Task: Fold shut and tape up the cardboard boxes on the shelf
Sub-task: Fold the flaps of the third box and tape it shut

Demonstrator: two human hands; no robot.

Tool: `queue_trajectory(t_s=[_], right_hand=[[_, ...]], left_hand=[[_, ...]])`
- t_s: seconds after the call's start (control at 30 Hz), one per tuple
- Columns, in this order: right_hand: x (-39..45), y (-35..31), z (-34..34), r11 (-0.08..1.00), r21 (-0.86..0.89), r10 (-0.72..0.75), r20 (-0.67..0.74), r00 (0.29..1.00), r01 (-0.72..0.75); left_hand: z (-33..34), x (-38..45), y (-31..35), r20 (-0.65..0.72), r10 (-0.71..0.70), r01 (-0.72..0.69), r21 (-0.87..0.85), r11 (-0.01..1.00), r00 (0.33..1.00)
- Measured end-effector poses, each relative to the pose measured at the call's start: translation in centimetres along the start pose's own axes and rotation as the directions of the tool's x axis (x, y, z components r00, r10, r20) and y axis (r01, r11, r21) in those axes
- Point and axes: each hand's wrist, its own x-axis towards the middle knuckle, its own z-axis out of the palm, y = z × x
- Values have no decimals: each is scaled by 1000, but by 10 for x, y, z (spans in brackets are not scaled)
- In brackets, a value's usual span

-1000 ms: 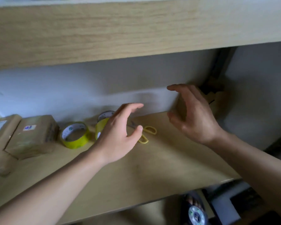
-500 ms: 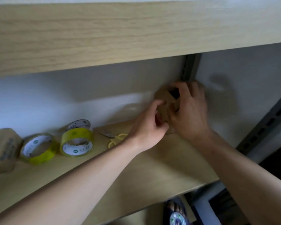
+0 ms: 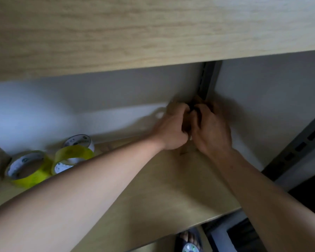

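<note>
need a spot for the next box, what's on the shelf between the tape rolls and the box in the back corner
In the head view, only the left forearm crosses that stretch of the shelf, from the tape rolls to the small cardboard box; it hides part.

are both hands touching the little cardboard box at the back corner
Touching. In the head view the left hand and right hand curl round the small cardboard box, which is blurred and mostly hidden.
</note>
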Motion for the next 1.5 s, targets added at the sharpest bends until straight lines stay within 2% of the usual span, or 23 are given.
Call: queue_trajectory(t_s=[0.07,0.2,0.37,0.53,0.8,1.07,1.3,1.5], right_hand=[[2,-2,0,1000,11,6,-25,1000,-6],[4,-5,-6,997,67,37,-89,995,-31],[7,-8,-9,995,62,-70,-164,984,81],[0,-13,-17,984,89,-134,-210,969,155],[-28,-59,-41,916,261,-246,-240,939,306],[-58,-128,-45,819,314,-412,-260,873,480],[-81,-178,-28,738,334,-541,-225,810,586],[-88,-204,-23,700,318,-584,-261,769,639]], left_hand=[[-2,2,3,-49,1,-1,13,1000,999],[-7,-3,6,-52,13,-11,42,999,999],[-9,-21,-5,-193,-11,9,-10,1000,981],[-22,-37,-14,-391,-46,8,-97,995,919],[-73,-102,-26,-506,50,-82,-42,996,861],[-106,-181,-49,-558,-79,-53,-216,975,826],[-123,-237,-70,-540,-101,-13,-202,979,836],[-140,-254,-84,-543,-98,-31,-223,974,834]])
